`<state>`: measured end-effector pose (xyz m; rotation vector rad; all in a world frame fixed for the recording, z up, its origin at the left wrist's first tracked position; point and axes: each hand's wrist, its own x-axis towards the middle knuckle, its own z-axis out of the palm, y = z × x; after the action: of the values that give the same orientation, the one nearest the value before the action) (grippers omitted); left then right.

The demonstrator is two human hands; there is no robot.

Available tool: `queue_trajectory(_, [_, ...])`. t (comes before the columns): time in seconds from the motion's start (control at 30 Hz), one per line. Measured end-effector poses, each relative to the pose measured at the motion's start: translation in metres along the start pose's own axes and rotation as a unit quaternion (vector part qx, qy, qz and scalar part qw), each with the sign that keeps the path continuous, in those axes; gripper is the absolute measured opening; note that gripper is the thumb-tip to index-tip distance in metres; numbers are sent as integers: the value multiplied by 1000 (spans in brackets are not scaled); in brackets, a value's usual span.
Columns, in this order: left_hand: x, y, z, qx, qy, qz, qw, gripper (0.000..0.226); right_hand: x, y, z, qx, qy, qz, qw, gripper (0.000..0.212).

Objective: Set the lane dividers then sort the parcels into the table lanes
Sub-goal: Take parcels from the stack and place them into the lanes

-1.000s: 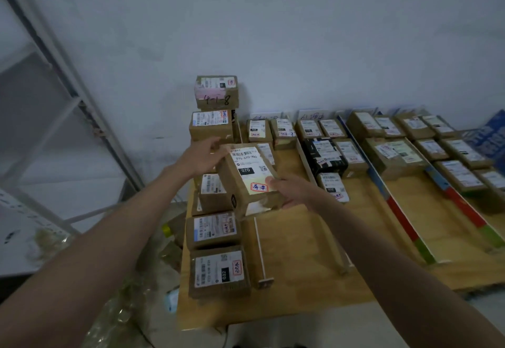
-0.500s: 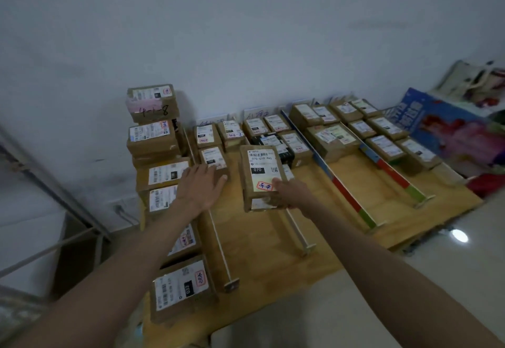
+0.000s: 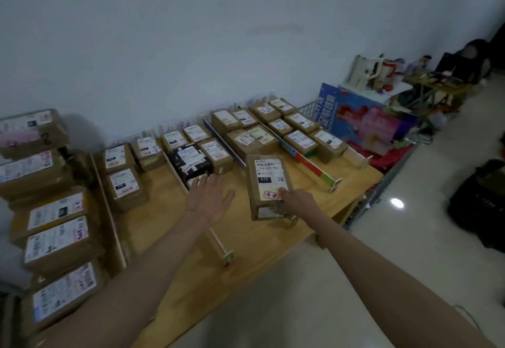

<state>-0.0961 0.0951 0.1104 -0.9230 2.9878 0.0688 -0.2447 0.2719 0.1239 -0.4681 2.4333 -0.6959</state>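
Pinched at its near end by the right hand (image 3: pixel 296 201), thumb on the label, the parcel (image 3: pixel 269 186) hangs above the wooden table (image 3: pixel 276 241), seemingly clear of it. Its long axis runs away toward the wall, label up. Left hand (image 3: pixel 210 197) hovers flat, fingers spread, holding nothing. Bare wood lies between the white divider (image 3: pixel 218 241) and the coloured divider (image 3: pixel 311 165).

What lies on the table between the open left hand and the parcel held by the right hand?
In the head view, only bare wooden table separates the left hand from the parcel that the right hand holds.
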Motion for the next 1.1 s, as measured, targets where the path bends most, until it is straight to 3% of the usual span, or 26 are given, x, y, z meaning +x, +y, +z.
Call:
queue_trajectory(0.17, [25,82,13,-6,5,7,1000,61,22,59,-56,-20,11,11,1000,54])
queue_trajectory(0.47, [82,181,26,-13,-7,47,999,60,68,141,-126,60,48,34,996,52])
queue_trajectory(1.1, [275,287,90,-90,-3,17,996,46,278,184,-231,29,23,38,999,47])
